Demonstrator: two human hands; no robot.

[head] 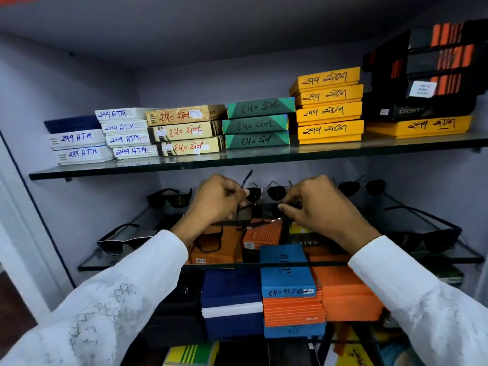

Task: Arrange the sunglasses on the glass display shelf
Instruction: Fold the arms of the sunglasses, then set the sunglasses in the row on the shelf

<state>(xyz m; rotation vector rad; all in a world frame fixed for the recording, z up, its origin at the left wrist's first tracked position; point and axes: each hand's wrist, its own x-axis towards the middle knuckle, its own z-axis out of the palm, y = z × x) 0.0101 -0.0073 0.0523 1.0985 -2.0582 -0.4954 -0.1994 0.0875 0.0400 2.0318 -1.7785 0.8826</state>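
Sunglasses [264, 207] hang between our left hand [215, 200] and right hand [315, 204], each pinching one end, above boxes [260, 231] beneath the glass shelf [264, 264].

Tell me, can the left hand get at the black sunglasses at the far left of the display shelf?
Probably yes: the black sunglasses sit in the open beside the left hand, nothing between, though both hands are holding another pair.

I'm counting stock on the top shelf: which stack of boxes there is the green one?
The green stack is the three-box pile mid-shelf, between the tan boxes with red writing and the yellow boxes. Only it has teal-green lids.
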